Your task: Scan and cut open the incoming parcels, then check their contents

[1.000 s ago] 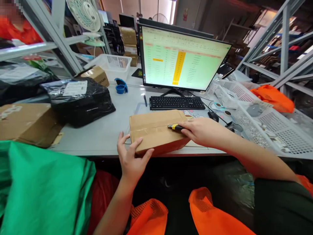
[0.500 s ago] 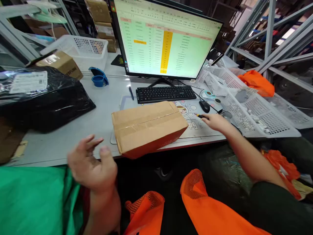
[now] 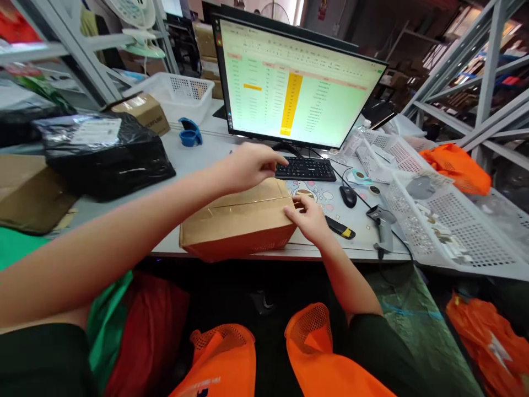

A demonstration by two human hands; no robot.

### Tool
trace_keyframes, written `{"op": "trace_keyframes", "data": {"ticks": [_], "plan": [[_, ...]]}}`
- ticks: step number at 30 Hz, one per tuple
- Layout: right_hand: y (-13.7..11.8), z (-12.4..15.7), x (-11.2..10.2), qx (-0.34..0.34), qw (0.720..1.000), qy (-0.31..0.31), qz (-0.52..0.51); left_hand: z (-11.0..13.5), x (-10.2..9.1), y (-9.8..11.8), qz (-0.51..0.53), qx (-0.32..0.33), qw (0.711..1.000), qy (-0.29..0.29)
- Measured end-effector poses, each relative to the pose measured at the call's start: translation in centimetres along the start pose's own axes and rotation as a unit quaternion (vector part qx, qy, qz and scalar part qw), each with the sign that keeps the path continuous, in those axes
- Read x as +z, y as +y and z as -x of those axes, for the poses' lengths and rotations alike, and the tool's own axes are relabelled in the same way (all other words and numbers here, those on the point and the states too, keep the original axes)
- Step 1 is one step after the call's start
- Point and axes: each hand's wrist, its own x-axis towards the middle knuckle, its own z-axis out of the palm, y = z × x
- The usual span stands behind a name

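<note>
A taped brown cardboard box (image 3: 243, 220) rests at the desk's front edge, its long seam facing up. My left hand (image 3: 252, 165) reaches across the box to its far side, index finger stretched toward the black keyboard (image 3: 308, 168); its other fingers are bent and partly hidden. At the right end of the box, my right hand (image 3: 312, 220) has its thumb on the top edge and its fingers bent around the corner. A black and yellow utility knife (image 3: 339, 227) lies on the printed desk mat (image 3: 326, 207), just right of that hand.
Behind the keyboard stands a monitor (image 3: 297, 88). A mouse (image 3: 347, 196), a barcode scanner (image 3: 384, 229) and white baskets (image 3: 467, 226) are on the right. A black plastic-wrapped parcel (image 3: 111, 160), a small carton (image 3: 144, 113) and a blue lidded container (image 3: 190, 134) occupy the left.
My right hand has let go of the utility knife and moved left onto the box's end. My left hand has swung from left of the box across to its far side.
</note>
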Motion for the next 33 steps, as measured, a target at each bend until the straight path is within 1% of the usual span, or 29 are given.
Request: {"op": "trace_keyframes", "data": {"ticks": [1,2,4,8,11,13,16,18,20,23,25,27,29,30,31,32,33], "plan": [[-0.1,0.1,0.2,-0.009,1.0,0.013,0.0,-1.1,0.8,-0.1,-0.008,0.003,0.999,-0.043],[-0.2,0.3,0.4,-0.018,1.0,0.024,-0.002,-1.9,1.6,-0.1,-0.009,0.015,0.997,-0.073],[-0.1,0.7,0.5,-0.034,0.999,0.041,-0.01,-2.7,3.0,-0.4,-0.002,0.046,0.993,-0.108],[0.1,1.3,0.9,-0.057,0.995,0.077,-0.037,-2.6,4.8,-1.5,0.03,0.115,0.981,-0.153],[0.3,1.4,1.3,-0.075,0.988,0.114,-0.074,-2.1,5.3,-2.3,0.106,0.126,0.961,-0.222],[0.3,1.4,1.6,-0.062,0.985,0.121,-0.102,-2.0,5.3,-2.6,0.155,0.121,0.949,-0.246],[-0.2,1.3,1.9,-0.012,0.988,0.09,-0.124,-2.1,5.1,-2.7,0.192,0.115,0.943,-0.246],[-0.8,1.3,2.0,-0.001,0.992,0.059,-0.113,-2.1,4.9,-2.6,0.207,0.099,0.942,-0.246],[-1.4,1.3,2.3,-0.013,0.994,0.03,-0.104,-2.0,4.8,-2.4,0.221,0.083,0.938,-0.252],[-1.9,1.3,2.9,-0.022,0.991,-0.007,-0.131,-1.7,4.3,-1.8,0.225,0.088,0.933,-0.268],[-1.9,1.3,3.1,-0.024,0.988,-0.012,-0.154,-1.7,3.8,-1.4,0.213,0.094,0.934,-0.272],[-1.8,1.4,2.7,-0.048,0.984,-0.002,-0.17,-1.9,3.0,-1.4,0.21,0.086,0.936,-0.27],[-1.6,1.6,1.8,-0.096,0.98,0.012,-0.174,-2.2,2.2,-2.2,0.248,0.051,0.936,-0.242],[-1.4,1.7,1.2,-0.122,0.978,0.023,-0.166,-2.4,1.8,-3.0,0.281,0.022,0.934,-0.219],[-1.2,1.7,0.6,-0.144,0.978,0.038,-0.149,-2.6,1.4,-4.0,0.314,-0.012,0.928,-0.201],[-0.8,1.8,0.0,-0.158,0.978,0.055,-0.128,-2.8,0.9,-5.1,0.34,-0.046,0.919,-0.194],[-0.4,1.9,-0.4,-0.164,0.978,0.067,-0.109,-2.9,0.3,-6.5,0.351,-0.074,0.912,-0.201]]}}
